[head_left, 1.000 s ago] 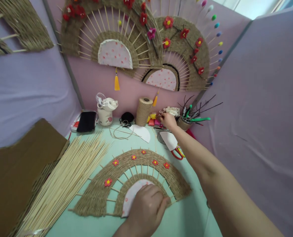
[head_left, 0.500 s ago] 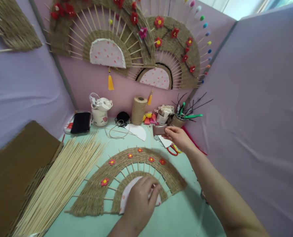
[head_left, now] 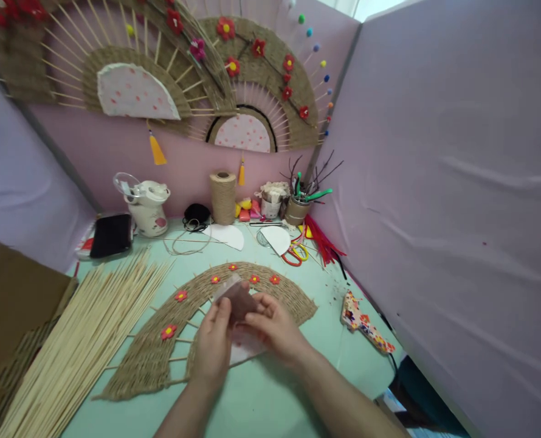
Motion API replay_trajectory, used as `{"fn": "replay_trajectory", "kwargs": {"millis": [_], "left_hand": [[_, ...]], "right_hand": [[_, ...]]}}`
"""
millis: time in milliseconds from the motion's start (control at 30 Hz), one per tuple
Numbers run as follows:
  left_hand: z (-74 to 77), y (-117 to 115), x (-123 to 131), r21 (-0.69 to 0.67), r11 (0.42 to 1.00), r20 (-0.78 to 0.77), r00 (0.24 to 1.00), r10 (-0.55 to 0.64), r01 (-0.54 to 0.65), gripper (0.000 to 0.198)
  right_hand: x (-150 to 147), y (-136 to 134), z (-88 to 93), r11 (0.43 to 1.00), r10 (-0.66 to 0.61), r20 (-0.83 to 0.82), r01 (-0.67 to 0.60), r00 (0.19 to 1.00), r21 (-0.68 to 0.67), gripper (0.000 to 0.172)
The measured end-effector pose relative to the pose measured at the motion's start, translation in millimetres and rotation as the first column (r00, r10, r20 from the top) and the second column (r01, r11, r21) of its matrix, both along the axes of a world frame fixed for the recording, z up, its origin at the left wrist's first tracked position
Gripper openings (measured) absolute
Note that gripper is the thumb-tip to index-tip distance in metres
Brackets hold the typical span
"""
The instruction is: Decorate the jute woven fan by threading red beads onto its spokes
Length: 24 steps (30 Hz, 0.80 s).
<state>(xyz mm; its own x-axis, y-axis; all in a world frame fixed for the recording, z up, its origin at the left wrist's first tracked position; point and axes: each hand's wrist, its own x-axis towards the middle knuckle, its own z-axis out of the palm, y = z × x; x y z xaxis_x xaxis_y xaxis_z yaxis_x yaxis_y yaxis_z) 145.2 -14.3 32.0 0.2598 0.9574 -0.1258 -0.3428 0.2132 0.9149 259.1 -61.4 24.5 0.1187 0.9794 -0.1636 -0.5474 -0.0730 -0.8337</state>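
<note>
My left hand (head_left: 213, 340) and my right hand (head_left: 277, 325) both hold a small brown packet (head_left: 241, 301) with a pale, see-through wrapper edge, which looks like wrapped modelling clay. Fingers and thumbs pinch it from its two sides. Beneath the hands lies a woven twine fan (head_left: 143, 356) on thin wooden sticks, with red and yellow flowers along its outer band. Its pale, spotted half-round centre (head_left: 247, 347) is partly covered by my hands.
Bamboo sticks (head_left: 83, 334) and cardboard (head_left: 15, 316) lie left. Along the back stand a white pot (head_left: 147, 210), a twine spool (head_left: 223, 198) and a tin of twigs and pliers (head_left: 296, 210). Scissors (head_left: 293, 255) lie ahead; a flower-patterned glue gun (head_left: 366, 322) lies right. Finished fans (head_left: 252, 61) hang on the wall.
My right hand has brought the brown packet from the back of the table to above the fan. My left hand has risen from the fan's centre and grips the packet too. The view has turned right.
</note>
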Motion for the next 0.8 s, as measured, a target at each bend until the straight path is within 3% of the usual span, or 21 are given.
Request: {"fn": "replay_trajectory", "kwargs": {"millis": [67, 133, 233, 300, 367, 433, 500, 567, 633, 800], "left_hand": [[5.5, 4, -1, -0.11, 0.994, 0.141, 0.99, 0.011, 0.005, 0.046], [9.7, 7, -2, -0.189, 0.981, 0.199, 0.977, 0.07, -0.031, 0.045], [11.4, 9, -3, -0.243, 0.966, 0.17, 0.976, 0.135, -0.091, 0.04], [10.4, 8, -2, -0.255, 0.964, 0.142, 0.983, 0.116, -0.077, 0.039], [9.2, 5, 0, -0.26, 0.965, 0.119, 0.991, 0.068, -0.035, 0.039], [8.1, 1, 1, -0.271, 0.963, 0.088, 0.996, 0.016, 0.008, 0.04], [6.7, -1, 2, -0.282, 0.959, 0.054, 0.998, -0.02, 0.034, 0.04], [4.6, -2, 2, -0.289, 0.956, 0.022, 0.999, -0.039, 0.044, 0.042], [1.9, -1, 1, -0.286, 0.957, -0.01, 0.999, -0.051, 0.046, 0.042], [-4.0, -3, 0, -0.291, 0.953, -0.077, 0.991, -0.109, 0.082, 0.045]], "right_hand": [[-5, -1, -0.7, 0.999, 0.042, 0.169, -0.045, 0.985, 0.015, 0.029], [8, -1, 4.9, 0.999, 0.02, 0.447, -0.036, 0.894, 0.026, 0.024], [58, 5, 21.5, 0.99, -0.137, 0.801, 0.114, 0.583, 0.086, 0.013], [103, 17, 34.8, 0.957, -0.258, 0.889, 0.228, 0.378, 0.181, 0.016], [146, 37, 46.2, 0.924, -0.32, 0.937, 0.264, 0.141, 0.276, 0.021], [184, 65, 52.1, 0.933, -0.289, 0.955, 0.201, -0.071, 0.298, 0.029], [211, 94, 50.8, 0.98, -0.138, 0.968, 0.111, -0.211, 0.164, 0.041], [228, 118, 43.6, 0.991, 0.117, 0.943, 0.092, -0.31, -0.093, 0.052], [237, 134, 34.3, 0.974, 0.222, 0.916, 0.128, -0.334, -0.189, 0.053], [237, 160, 24.5, 0.951, 0.253, 0.9, 0.262, -0.355, -0.164, 0.036]]}}
